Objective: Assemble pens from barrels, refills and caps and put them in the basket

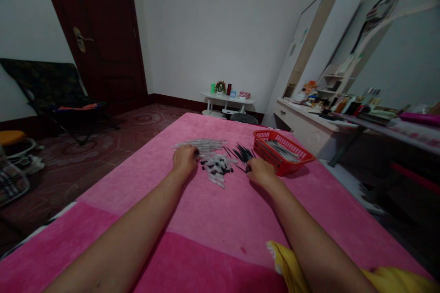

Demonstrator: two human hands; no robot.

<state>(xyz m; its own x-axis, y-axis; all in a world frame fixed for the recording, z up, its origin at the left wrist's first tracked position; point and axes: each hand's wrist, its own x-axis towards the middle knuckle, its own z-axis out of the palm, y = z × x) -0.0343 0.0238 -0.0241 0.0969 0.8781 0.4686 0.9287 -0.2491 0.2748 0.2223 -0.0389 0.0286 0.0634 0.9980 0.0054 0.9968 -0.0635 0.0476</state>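
Observation:
Both arms reach forward over a pink blanket (206, 219). My left hand (184, 159) rests knuckles-up with fingers curled at the near end of a row of clear tubes (202, 145). My right hand (260, 171) lies closed beside a fan of thin black sticks (242, 152), fingertips touching one of them. Between the hands sits a heap of small white and black caps (217, 167). What either hand grips is too small to make out.
A red plastic basket (266, 146) with grey pieces in it stands just right of my right hand. A cluttered dresser (309, 123) is at the right, a small white table (227, 98) at the far wall, a dark chair (51, 96) and door (99, 32) at the left.

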